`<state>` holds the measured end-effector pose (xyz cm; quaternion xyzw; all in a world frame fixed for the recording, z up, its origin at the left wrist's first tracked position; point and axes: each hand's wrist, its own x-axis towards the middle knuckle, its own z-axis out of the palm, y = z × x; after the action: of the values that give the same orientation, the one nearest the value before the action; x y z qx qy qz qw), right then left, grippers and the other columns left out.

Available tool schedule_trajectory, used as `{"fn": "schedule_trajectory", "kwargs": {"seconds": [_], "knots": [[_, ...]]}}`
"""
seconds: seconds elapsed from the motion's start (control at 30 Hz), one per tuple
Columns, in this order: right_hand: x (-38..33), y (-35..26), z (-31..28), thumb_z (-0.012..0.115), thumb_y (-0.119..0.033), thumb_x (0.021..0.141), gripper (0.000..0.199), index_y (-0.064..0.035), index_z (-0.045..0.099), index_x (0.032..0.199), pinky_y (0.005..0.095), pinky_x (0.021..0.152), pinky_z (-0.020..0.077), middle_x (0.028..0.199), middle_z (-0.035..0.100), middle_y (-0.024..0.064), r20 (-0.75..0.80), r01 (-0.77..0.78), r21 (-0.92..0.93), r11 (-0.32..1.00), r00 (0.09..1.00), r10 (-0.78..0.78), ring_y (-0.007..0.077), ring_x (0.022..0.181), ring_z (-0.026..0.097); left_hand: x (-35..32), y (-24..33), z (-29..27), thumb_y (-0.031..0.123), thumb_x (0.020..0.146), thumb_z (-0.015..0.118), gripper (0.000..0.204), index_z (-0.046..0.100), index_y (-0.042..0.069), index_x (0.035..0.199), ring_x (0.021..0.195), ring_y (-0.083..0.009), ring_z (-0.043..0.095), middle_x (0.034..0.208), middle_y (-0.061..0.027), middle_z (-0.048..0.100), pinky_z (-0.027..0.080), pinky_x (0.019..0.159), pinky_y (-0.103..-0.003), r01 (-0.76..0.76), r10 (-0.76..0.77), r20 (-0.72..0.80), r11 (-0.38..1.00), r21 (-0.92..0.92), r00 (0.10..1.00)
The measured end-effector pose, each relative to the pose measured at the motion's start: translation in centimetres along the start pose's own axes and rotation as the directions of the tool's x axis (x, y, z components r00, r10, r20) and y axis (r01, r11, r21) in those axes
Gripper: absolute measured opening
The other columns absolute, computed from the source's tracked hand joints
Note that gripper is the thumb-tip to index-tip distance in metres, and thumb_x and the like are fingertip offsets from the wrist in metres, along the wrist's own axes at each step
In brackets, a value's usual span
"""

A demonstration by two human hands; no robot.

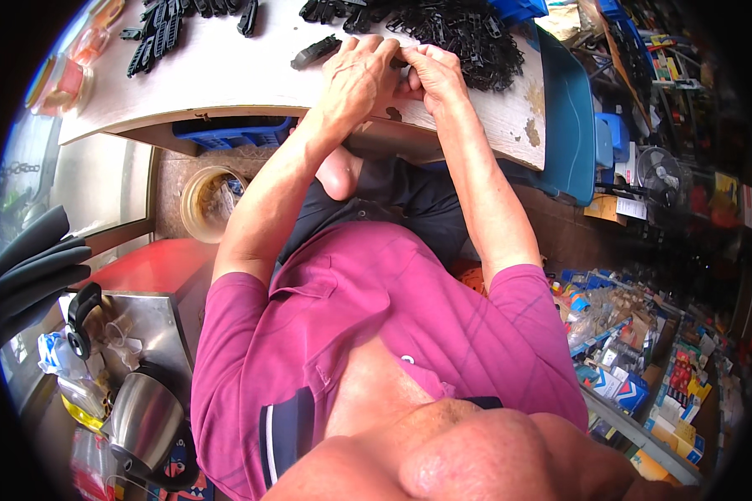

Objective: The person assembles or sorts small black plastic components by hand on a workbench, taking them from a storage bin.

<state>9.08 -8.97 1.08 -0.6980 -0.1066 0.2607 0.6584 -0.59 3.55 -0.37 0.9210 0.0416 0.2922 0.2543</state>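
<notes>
Over the front of the pale table point(226, 82), my left hand point(357, 82) and my right hand point(434, 77) meet with fingers bent and closed. A small black plastic part point(399, 61) is pinched between them, mostly hidden by the fingers. Just left of my left hand lies a single long black plastic piece point(316, 53). Beyond my right hand spreads a large heap of black plastic parts point(468, 37). Rows of long black pieces point(160, 37) lie at the far left of the table, with one loose piece point(248, 17) beside them.
A teal bin point(566, 117) stands against the table's right end. Beneath the table is a blue crate point(234, 134), near a round tub point(194, 209) on the floor. A steel kettle point(148, 417) sits at lower left. Boxes and packages point(622, 388) crowd the right side.
</notes>
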Motion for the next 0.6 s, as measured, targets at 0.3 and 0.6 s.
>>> {"fn": "schedule_trajectory", "kwargs": {"seconds": [0.3,0.6], "knots": [[-0.7,-1.0,-0.2,0.072,-0.018,0.083,0.018,-0.0022,0.063,0.083,0.038,0.044,0.055,0.051,0.049,0.004,-0.04,-0.065,0.081,0.995,0.997,0.069,0.0143,0.039,0.049,-0.3,-0.3,0.0,0.022,0.084,0.066,0.033,0.064,0.01,0.115,0.099,-0.0296,0.061,0.105,-0.0086,0.066,0.05,0.084,-0.038,-0.048,0.047,-0.035,0.998,-0.029,0.998],[-1.0,-1.3,0.0,0.07,-0.024,0.083,0.024,-0.0021,0.06,0.081,0.0405,0.042,0.0557,0.048,0.048,0.0042,-0.08,-0.04,0.131,0.991,0.996,0.051,0.0217,0.041,0.057,-0.4,-1.2,0.6,0.017,0.088,0.062,0.023,0.066,0.005,0.107,0.091,-0.031,0.065,0.099,-0.0133,0.068,0.05,0.081,-0.038,-0.023,0.012,-0.121,0.996,-0.085,0.993]]}}
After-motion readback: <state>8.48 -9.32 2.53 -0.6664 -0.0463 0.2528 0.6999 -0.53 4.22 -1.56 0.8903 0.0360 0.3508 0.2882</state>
